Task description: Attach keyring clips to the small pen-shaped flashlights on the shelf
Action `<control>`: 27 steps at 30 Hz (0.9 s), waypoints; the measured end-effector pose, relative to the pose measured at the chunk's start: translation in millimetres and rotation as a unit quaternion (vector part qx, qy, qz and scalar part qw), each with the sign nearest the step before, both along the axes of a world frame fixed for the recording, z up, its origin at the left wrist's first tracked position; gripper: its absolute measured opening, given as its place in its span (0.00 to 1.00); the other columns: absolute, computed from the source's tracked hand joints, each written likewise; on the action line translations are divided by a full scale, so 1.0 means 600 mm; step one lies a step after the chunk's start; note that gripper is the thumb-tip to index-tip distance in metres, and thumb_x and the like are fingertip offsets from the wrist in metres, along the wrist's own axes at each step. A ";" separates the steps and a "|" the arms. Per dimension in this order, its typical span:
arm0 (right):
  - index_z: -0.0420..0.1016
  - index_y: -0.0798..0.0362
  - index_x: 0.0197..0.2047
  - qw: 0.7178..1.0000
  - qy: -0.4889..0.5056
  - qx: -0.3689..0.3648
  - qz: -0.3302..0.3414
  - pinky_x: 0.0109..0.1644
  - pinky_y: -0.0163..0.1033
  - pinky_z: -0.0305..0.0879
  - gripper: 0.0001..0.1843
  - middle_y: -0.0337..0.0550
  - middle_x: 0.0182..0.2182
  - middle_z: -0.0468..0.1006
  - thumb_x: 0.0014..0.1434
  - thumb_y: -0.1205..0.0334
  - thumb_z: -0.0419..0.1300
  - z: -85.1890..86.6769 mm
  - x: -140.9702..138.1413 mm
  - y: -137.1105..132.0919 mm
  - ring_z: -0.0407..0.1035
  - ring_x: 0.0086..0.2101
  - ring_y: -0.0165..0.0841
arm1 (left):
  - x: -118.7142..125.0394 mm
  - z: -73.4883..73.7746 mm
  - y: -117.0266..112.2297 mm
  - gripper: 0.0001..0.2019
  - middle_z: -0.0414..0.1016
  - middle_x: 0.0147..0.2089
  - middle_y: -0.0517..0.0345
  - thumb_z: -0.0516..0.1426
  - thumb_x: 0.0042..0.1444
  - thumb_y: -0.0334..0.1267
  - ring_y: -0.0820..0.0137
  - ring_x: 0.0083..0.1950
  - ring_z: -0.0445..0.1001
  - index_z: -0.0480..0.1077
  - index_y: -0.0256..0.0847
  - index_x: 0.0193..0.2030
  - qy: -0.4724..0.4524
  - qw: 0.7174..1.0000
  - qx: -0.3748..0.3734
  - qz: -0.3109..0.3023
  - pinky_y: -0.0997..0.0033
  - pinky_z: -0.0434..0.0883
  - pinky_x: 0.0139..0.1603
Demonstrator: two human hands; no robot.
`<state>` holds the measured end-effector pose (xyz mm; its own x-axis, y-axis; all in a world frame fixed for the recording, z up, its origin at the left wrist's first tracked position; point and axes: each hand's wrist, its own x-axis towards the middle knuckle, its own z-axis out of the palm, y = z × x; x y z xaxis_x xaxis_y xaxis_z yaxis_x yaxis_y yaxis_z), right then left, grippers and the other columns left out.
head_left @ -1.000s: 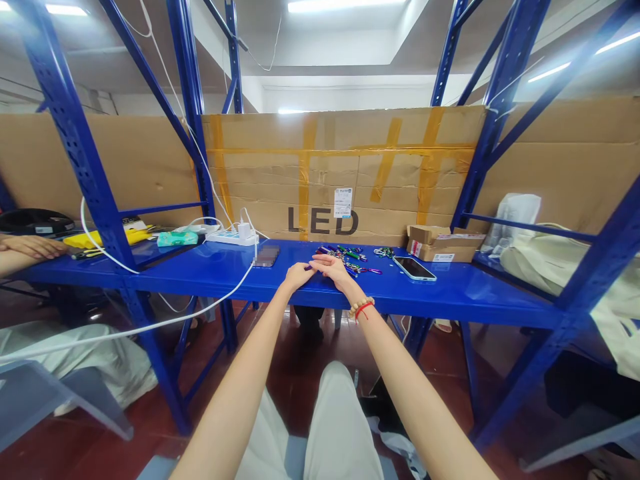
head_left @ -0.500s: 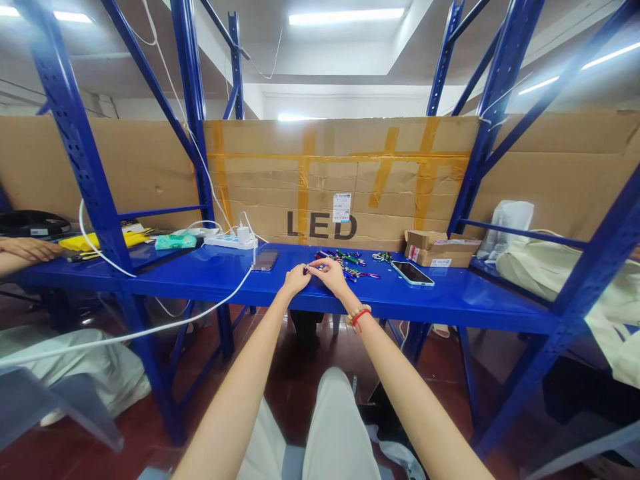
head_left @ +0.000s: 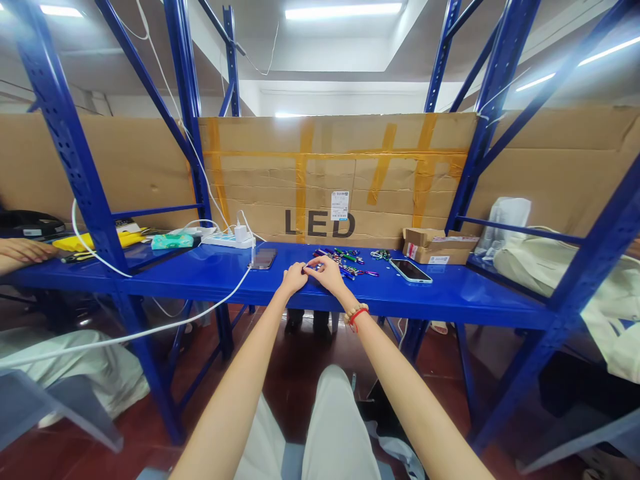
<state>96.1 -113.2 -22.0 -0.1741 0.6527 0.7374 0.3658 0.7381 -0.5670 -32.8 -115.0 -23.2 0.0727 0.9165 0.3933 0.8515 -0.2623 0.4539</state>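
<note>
My left hand (head_left: 292, 277) and my right hand (head_left: 327, 273) meet over the blue shelf (head_left: 210, 277), fingers pinched together on a small dark purple object (head_left: 305, 269) between them; its exact kind is too small to tell. A red cord and bead bracelet (head_left: 356, 313) circles my right wrist. Just behind my right hand lies a pile of small coloured clips (head_left: 350, 261) in several colours.
A phone (head_left: 411, 270) lies face up right of the pile, another phone (head_left: 263, 258) left of my hands on a white cable. A small cardboard box (head_left: 434, 245), a power strip (head_left: 227, 239) and the taped LED carton (head_left: 330, 180) stand behind. Another person's hand (head_left: 23, 251) rests at far left.
Both hands have lifted slightly from lying flat on the shelf and pinched together on the small purple object. The camera view shifted a little.
</note>
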 end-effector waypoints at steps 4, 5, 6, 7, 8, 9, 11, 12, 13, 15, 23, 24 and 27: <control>0.73 0.52 0.31 0.999 -0.019 0.024 -0.040 0.31 0.36 0.60 0.14 0.40 0.29 0.73 0.45 0.51 0.61 0.008 -0.004 -0.017 0.64 0.27 0.30 | -0.006 0.000 0.003 0.13 0.71 0.43 0.52 0.46 0.51 0.28 0.67 0.46 0.68 0.69 0.37 0.39 -0.060 0.998 0.015 -0.022 0.68 0.64 0.47; 0.72 0.51 0.32 0.998 -0.030 0.034 -0.048 0.31 0.35 0.60 0.14 0.40 0.28 0.73 0.45 0.50 0.61 0.010 -0.006 -0.023 0.65 0.27 0.30 | -0.008 0.001 0.003 0.14 0.71 0.41 0.52 0.46 0.49 0.26 0.68 0.45 0.69 0.69 0.36 0.37 -0.069 0.997 0.022 -0.027 0.69 0.65 0.46; 0.72 0.51 0.32 0.997 -0.043 0.045 -0.054 0.32 0.35 0.59 0.14 0.39 0.27 0.72 0.46 0.51 0.60 0.012 -0.007 -0.028 0.65 0.28 0.30 | -0.010 0.001 0.003 0.14 0.71 0.40 0.53 0.46 0.48 0.24 0.69 0.44 0.69 0.70 0.36 0.36 -0.075 0.996 0.030 -0.033 0.71 0.65 0.46; 0.72 0.51 0.33 0.995 -0.055 0.054 -0.058 0.32 0.35 0.59 0.13 0.39 0.27 0.72 0.47 0.51 0.60 0.014 -0.008 -0.033 0.65 0.28 0.30 | -0.011 0.001 0.003 0.14 0.71 0.40 0.53 0.46 0.47 0.23 0.70 0.44 0.68 0.70 0.36 0.35 -0.078 0.996 0.040 -0.036 0.72 0.65 0.46; 0.72 0.51 0.34 0.994 -0.067 0.061 -0.060 0.32 0.34 0.58 0.13 0.39 0.26 0.71 0.48 0.52 0.59 0.016 -0.009 -0.038 0.65 0.29 0.31 | -0.012 0.001 0.003 0.15 0.70 0.40 0.53 0.45 0.46 0.22 0.70 0.44 0.68 0.70 0.36 0.34 -0.076 0.995 0.048 -0.036 0.72 0.65 0.47; 0.72 0.50 0.35 0.993 -0.075 0.063 -0.062 0.32 0.34 0.58 0.12 0.38 0.26 0.71 0.49 0.53 0.59 0.017 -0.010 -0.041 0.65 0.29 0.31 | -0.012 0.001 0.002 0.15 0.70 0.41 0.53 0.45 0.46 0.22 0.69 0.45 0.67 0.70 0.37 0.34 -0.071 0.996 0.054 -0.030 0.71 0.64 0.47; 0.71 0.50 0.38 0.992 -0.087 0.058 -0.064 0.32 0.34 0.58 0.12 0.38 0.26 0.71 0.50 0.55 0.58 0.018 -0.010 -0.042 0.65 0.29 0.30 | -0.010 0.000 0.001 0.16 0.68 0.42 0.52 0.46 0.48 0.24 0.67 0.48 0.66 0.71 0.38 0.37 -0.052 0.997 0.056 -0.004 0.68 0.64 0.48; 0.71 0.50 0.39 0.992 -0.095 0.055 -0.060 0.33 0.33 0.58 0.11 0.38 0.27 0.72 0.51 0.57 0.57 0.018 -0.010 -0.040 0.66 0.30 0.30 | -0.008 -0.001 0.000 0.16 0.68 0.43 0.51 0.46 0.49 0.25 0.65 0.49 0.65 0.70 0.39 0.39 -0.039 0.998 0.053 0.011 0.66 0.64 0.48; 0.72 0.50 0.39 0.992 -0.104 0.052 -0.053 0.33 0.33 0.59 0.11 0.38 0.28 0.72 0.52 0.58 0.57 0.017 -0.009 -0.037 0.66 0.30 0.30 | -0.006 -0.002 -0.002 0.16 0.67 0.44 0.50 0.46 0.51 0.26 0.63 0.49 0.64 0.70 0.40 0.42 -0.025 0.998 0.049 0.022 0.65 0.64 0.48; 0.72 0.50 0.39 0.991 -0.123 0.044 -0.035 0.35 0.33 0.59 0.10 0.38 0.31 0.73 0.53 0.60 0.56 0.014 -0.007 -0.028 0.65 0.31 0.28 | -0.002 -0.002 -0.005 0.17 0.66 0.44 0.49 0.46 0.52 0.28 0.61 0.50 0.64 0.69 0.41 0.45 -0.001 0.999 0.038 0.033 0.62 0.63 0.47; 0.75 0.52 0.33 0.969 -0.180 -0.055 -0.161 0.36 0.34 0.61 0.10 0.41 0.36 0.73 0.51 0.56 0.59 0.008 -0.005 -0.019 0.67 0.33 0.30 | 0.000 -0.006 -0.006 0.09 0.68 0.42 0.49 0.53 0.47 0.29 0.59 0.48 0.65 0.70 0.40 0.35 -0.084 0.988 0.058 0.115 0.60 0.62 0.47; 0.75 0.52 0.33 0.963 -0.191 -0.068 -0.179 0.36 0.34 0.61 0.09 0.42 0.37 0.73 0.51 0.56 0.59 0.009 -0.006 -0.021 0.68 0.34 0.30 | -0.002 -0.007 -0.004 0.09 0.69 0.41 0.50 0.53 0.46 0.27 0.61 0.47 0.66 0.69 0.40 0.34 -0.104 0.987 0.069 0.103 0.62 0.62 0.46; 0.75 0.52 0.35 0.951 -0.220 -0.080 -0.200 0.39 0.34 0.62 0.09 0.43 0.39 0.72 0.52 0.58 0.58 0.011 -0.007 -0.023 0.68 0.38 0.32 | -0.006 -0.010 0.004 0.13 0.71 0.38 0.55 0.51 0.44 0.22 0.69 0.40 0.69 0.68 0.39 0.35 -0.157 0.982 0.108 0.011 0.69 0.64 0.44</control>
<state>91.7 -127.1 -15.4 -0.1573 0.8294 0.5360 0.8275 0.4069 -0.3868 -36.1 -112.4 -29.5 -0.1023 0.8097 0.5779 0.6849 -0.3640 0.6312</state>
